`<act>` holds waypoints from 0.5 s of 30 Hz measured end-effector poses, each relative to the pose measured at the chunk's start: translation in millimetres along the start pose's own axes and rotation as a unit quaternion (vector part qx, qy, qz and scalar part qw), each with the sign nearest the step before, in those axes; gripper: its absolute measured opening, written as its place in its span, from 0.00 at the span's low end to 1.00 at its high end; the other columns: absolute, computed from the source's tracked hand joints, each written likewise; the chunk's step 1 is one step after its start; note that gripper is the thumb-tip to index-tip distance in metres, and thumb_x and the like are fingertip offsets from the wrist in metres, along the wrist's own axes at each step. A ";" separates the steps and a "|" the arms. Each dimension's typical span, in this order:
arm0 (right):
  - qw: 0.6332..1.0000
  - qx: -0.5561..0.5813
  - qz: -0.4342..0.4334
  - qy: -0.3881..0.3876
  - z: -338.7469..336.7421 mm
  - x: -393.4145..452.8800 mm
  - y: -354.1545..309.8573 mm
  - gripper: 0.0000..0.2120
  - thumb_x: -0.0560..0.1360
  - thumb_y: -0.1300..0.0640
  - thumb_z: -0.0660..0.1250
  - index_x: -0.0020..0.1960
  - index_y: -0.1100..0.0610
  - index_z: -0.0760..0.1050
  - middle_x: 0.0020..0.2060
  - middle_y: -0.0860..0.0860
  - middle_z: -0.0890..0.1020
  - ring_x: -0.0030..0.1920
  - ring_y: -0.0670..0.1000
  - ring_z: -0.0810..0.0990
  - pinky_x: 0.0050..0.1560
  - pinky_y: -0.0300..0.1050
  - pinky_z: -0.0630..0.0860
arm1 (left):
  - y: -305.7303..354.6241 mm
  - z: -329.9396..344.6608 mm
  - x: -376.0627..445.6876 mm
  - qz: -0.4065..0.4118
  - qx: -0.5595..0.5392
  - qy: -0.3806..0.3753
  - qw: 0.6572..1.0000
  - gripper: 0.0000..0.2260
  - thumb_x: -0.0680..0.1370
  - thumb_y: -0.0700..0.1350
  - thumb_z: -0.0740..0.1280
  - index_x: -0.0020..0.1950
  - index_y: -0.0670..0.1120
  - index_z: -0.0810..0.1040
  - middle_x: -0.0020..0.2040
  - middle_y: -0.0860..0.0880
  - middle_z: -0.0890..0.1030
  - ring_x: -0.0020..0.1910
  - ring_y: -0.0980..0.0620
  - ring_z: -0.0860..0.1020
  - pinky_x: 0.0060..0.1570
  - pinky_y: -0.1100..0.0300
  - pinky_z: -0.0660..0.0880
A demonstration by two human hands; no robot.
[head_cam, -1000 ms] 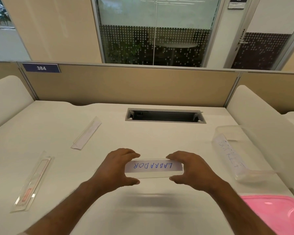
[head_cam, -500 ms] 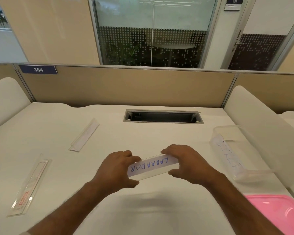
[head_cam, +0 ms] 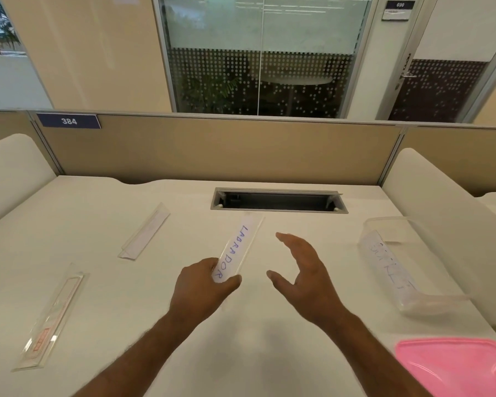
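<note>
My left hand pinches the near end of a clear acrylic name holder with a white card reading LABRADOR in blue. The holder points away from me, its far end toward the cable slot. My right hand hovers just right of it, fingers spread and relaxed, holding nothing and apart from the holder.
On the white desk lie two more clear holders, one at the left and one at the near left. A clear plastic tub with a handwritten label lies at the right, a pink lid at the near right. A cable slot opens at the back.
My right hand has let go of the LABRADOR holder and opened. The left hand has swung the holder from crosswise to pointing away from me.
</note>
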State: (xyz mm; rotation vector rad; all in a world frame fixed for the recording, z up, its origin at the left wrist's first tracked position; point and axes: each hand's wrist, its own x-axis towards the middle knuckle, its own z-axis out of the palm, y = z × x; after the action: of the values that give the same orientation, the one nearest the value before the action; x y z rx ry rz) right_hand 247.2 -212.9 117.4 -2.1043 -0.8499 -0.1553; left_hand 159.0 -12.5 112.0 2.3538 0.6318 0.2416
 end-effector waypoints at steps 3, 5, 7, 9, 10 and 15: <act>1.000 0.015 0.008 -0.010 13.5 -9.7 0.7 0.29 0.73 0.49 0.71 0.71 0.47 0.65 0.68 0.43 0.71 0.68 0.42 0.68 0.68 0.44 0.69 | 3.9 8.9 1.6 -0.033 -0.073 0.003 0.997 0.17 0.70 0.62 0.68 0.33 0.50 0.73 0.29 0.56 0.77 0.26 0.61 0.74 0.24 0.71 0.65; 0.999 0.013 0.002 -0.034 22.0 -16.2 0.5 0.29 0.73 0.49 0.70 0.71 0.46 0.64 0.68 0.41 0.70 0.68 0.39 0.67 0.69 0.42 0.68 | 7.9 14.0 3.0 -0.055 -0.110 -0.009 0.992 0.19 0.72 0.64 0.67 0.38 0.49 0.78 0.34 0.56 0.82 0.30 0.60 0.77 0.29 0.68 0.70; 0.998 0.015 -0.012 -0.057 29.6 -21.3 -0.6 0.30 0.72 0.48 0.70 0.72 0.45 0.64 0.68 0.39 0.69 0.68 0.38 0.66 0.69 0.41 0.67 | 12.2 18.4 4.1 -0.073 -0.154 -0.026 0.985 0.19 0.73 0.66 0.65 0.46 0.51 0.80 0.43 0.60 0.82 0.38 0.59 0.81 0.33 0.66 0.75; 0.997 0.020 -0.026 -0.074 36.7 -24.9 -2.5 0.31 0.72 0.47 0.69 0.72 0.44 0.62 0.68 0.38 0.69 0.68 0.37 0.66 0.69 0.41 0.67 | 17.2 22.4 4.4 -0.095 -0.201 -0.042 0.974 0.21 0.74 0.66 0.65 0.55 0.50 0.77 0.51 0.56 0.80 0.46 0.53 0.82 0.36 0.64 0.77; 0.996 0.022 -0.029 -0.076 39.6 -26.1 -3.6 0.31 0.72 0.45 0.69 0.72 0.43 0.61 0.68 0.38 0.69 0.67 0.38 0.66 0.68 0.40 0.68 | 20.0 23.7 4.3 -0.108 -0.221 -0.049 0.968 0.22 0.74 0.66 0.65 0.57 0.51 0.75 0.53 0.54 0.80 0.47 0.51 0.81 0.35 0.64 0.77; 0.998 0.004 -0.063 -0.012 46.1 -28.7 -4.1 0.34 0.72 0.47 0.71 0.73 0.48 0.60 0.68 0.40 0.70 0.67 0.40 0.68 0.64 0.34 0.69 | 33.2 23.5 2.8 -0.179 -0.303 -0.099 0.931 0.22 0.74 0.65 0.66 0.58 0.51 0.72 0.48 0.51 0.80 0.41 0.50 0.82 0.28 0.65 0.77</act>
State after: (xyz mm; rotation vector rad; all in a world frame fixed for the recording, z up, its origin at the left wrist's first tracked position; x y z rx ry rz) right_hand 214.4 -191.6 79.5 -2.0498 -0.9955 -0.1926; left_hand 181.7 -46.1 116.2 1.6125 0.7472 0.0226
